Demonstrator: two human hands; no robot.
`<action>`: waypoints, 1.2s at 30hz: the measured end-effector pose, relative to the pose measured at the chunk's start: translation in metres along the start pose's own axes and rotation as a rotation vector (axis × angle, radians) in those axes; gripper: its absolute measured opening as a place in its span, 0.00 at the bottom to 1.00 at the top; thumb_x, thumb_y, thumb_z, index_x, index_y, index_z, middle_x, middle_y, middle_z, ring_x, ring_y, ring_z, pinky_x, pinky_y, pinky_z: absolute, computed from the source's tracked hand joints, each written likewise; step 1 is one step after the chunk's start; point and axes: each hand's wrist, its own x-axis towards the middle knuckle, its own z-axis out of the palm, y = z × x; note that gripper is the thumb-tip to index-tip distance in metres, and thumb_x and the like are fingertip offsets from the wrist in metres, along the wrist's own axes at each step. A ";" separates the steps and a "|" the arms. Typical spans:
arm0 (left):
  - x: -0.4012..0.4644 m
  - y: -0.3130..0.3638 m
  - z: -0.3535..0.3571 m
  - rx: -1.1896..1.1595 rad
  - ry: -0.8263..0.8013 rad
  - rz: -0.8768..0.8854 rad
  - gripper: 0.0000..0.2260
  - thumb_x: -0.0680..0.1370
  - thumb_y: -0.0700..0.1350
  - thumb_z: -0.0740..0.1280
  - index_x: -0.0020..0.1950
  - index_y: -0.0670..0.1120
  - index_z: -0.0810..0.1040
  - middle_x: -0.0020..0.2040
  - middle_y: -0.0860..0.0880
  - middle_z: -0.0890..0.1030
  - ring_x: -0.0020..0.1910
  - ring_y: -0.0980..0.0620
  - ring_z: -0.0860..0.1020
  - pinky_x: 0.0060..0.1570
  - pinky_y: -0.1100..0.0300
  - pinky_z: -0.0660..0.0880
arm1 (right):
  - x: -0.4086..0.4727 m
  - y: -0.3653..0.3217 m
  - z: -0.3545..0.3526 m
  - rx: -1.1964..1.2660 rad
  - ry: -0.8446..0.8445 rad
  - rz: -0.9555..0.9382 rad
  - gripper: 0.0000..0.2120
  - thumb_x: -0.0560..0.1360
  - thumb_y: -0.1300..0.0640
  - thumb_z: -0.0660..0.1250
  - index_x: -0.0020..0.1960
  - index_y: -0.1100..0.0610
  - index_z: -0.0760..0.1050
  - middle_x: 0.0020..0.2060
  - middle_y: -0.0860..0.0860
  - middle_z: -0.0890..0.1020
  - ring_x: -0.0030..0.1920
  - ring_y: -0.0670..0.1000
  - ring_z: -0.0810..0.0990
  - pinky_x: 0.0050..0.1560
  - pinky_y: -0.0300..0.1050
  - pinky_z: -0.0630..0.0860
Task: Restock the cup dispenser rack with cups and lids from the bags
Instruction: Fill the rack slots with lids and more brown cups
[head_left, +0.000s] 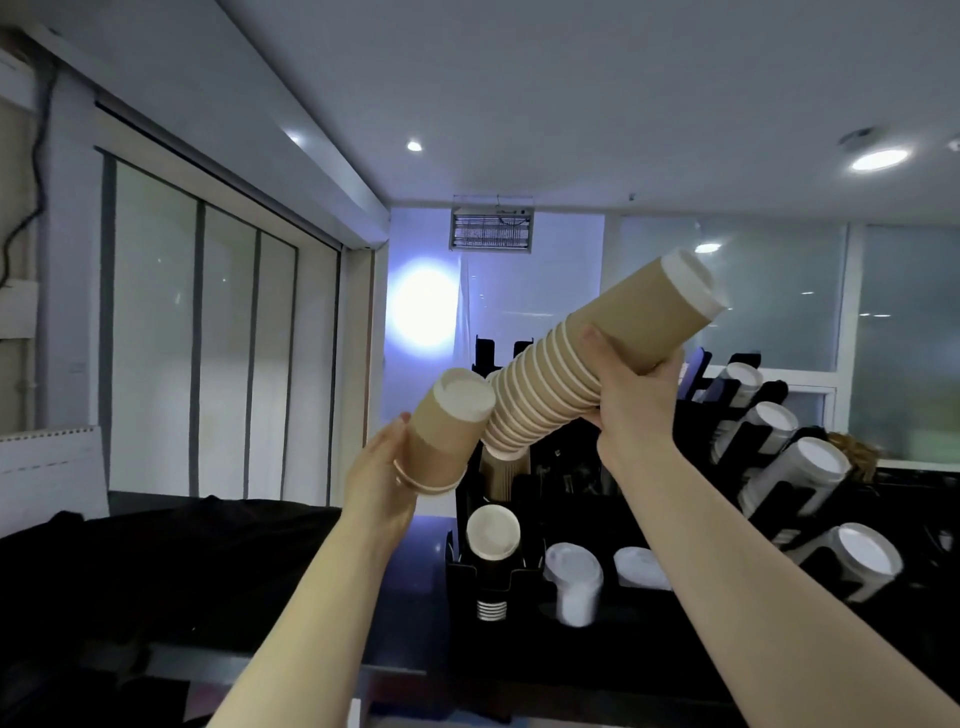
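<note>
My right hand (636, 392) grips a long stack of brown paper cups (587, 358), raised and tilted, its closed end pointing up right. My left hand (382, 467) holds a short stack of brown cups (447, 428) just left of the long stack's lower end; the two stacks nearly touch. Below them stands the black cup dispenser rack (467, 571). One of its slots holds a brown cup stack (492, 532), and white lids (574, 566) sit beside it. Further right, angled slots carry several grey cup stacks (795, 478).
A dark counter (208, 561) stretches left of the rack, with a white ribbed panel (49, 475) at the far left. Glass panels line the left wall and the back. The rack's right section (769, 410) rises close to my right forearm.
</note>
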 end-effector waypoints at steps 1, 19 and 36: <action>0.000 -0.001 0.002 0.098 -0.049 0.030 0.19 0.78 0.45 0.66 0.67 0.39 0.72 0.65 0.41 0.76 0.61 0.44 0.77 0.62 0.51 0.72 | 0.000 0.001 0.002 -0.004 0.008 -0.008 0.34 0.62 0.53 0.80 0.63 0.46 0.67 0.56 0.45 0.79 0.56 0.50 0.80 0.58 0.58 0.77; 0.024 -0.026 0.033 1.067 -0.176 0.602 0.14 0.73 0.41 0.71 0.55 0.55 0.77 0.72 0.51 0.58 0.62 0.64 0.66 0.53 0.76 0.63 | 0.019 0.030 0.041 0.101 0.233 -0.113 0.35 0.62 0.50 0.80 0.61 0.45 0.64 0.51 0.37 0.77 0.46 0.33 0.78 0.50 0.37 0.74; -0.001 -0.023 0.056 0.549 -0.354 0.252 0.27 0.67 0.56 0.72 0.65 0.55 0.74 0.69 0.50 0.71 0.64 0.53 0.74 0.62 0.52 0.73 | 0.025 0.035 0.026 0.165 0.206 -0.049 0.31 0.64 0.54 0.80 0.60 0.46 0.66 0.53 0.45 0.81 0.50 0.46 0.82 0.56 0.54 0.79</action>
